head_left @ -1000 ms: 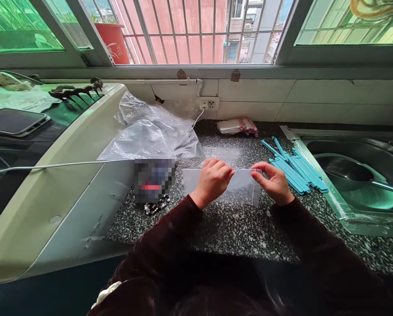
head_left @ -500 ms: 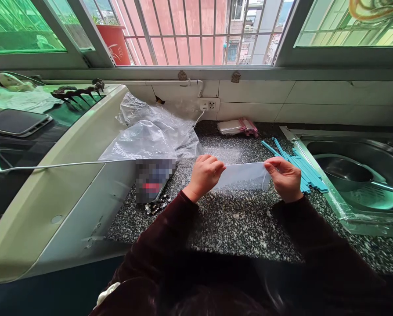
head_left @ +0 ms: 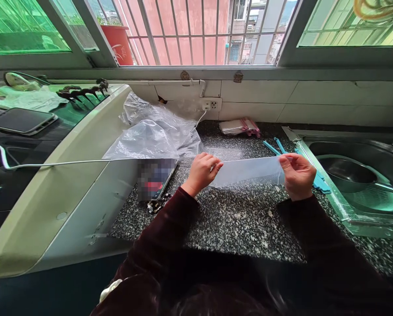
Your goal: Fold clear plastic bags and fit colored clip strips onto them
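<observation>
A clear plastic bag stretches flat between my two hands above the speckled counter. My left hand is closed in a pinch on its left upper corner. At the right upper corner, the thumb and fingers of my right hand grip the plastic. The bag's top edge is taut and nearly level, while its lower edge hangs loose. Light-blue strips lie beside my right hand, which partly hides them. Left of my left hand, a phone with a partly blurred screen lies on the counter.
A large crumpled plastic bag lies behind the phone. Pink-edged plastic bags are stacked near the wall. A sink with a pan is at the right. A white cable crosses the left side.
My right hand has moved right, over more of the blue strips. The span of plastic between my hands is wider. My left hand keeps its hold, and the view has shifted slightly.
</observation>
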`<control>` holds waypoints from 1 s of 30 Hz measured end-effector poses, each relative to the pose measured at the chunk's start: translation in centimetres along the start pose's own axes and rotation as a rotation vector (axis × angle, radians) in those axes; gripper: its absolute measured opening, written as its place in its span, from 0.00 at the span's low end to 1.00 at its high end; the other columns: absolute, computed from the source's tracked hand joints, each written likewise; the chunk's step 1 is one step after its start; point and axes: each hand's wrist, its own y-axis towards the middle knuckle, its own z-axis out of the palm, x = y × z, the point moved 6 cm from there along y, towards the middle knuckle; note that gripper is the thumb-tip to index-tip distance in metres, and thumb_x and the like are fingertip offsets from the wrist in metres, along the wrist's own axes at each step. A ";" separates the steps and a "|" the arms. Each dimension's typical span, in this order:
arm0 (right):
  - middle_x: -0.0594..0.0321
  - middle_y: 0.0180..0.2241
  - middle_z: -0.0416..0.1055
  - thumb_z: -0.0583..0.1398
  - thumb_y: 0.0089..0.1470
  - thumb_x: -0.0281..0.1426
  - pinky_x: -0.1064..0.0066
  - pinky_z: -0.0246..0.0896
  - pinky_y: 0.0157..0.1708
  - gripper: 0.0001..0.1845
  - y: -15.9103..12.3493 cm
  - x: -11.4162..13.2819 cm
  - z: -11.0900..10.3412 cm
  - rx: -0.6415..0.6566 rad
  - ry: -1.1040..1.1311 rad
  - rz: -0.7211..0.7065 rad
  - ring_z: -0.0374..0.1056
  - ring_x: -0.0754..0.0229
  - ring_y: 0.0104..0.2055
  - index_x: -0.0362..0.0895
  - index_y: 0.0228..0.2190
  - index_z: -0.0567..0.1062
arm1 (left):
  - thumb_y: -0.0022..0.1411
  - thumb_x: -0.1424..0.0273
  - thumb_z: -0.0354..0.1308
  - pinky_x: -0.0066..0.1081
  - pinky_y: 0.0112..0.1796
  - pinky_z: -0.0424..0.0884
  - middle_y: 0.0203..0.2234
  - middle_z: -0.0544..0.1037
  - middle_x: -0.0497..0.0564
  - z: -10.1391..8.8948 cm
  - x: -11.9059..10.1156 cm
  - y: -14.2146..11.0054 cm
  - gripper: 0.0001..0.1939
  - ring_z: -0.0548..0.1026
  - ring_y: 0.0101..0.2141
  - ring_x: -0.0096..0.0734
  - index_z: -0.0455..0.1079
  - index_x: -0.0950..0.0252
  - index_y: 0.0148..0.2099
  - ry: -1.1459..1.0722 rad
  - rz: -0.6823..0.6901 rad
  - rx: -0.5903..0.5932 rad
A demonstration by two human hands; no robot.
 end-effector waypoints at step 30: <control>0.63 0.27 0.70 0.59 0.53 0.37 0.65 0.63 0.30 0.08 -1.5 3.1 -0.8 -0.086 -0.141 -0.353 0.67 0.59 0.31 0.46 0.28 0.70 | 0.63 0.62 0.53 0.34 0.36 0.66 0.29 0.75 0.52 0.7 1.4 -0.6 0.13 0.69 0.33 0.34 0.74 0.64 0.40 -0.008 0.049 -0.146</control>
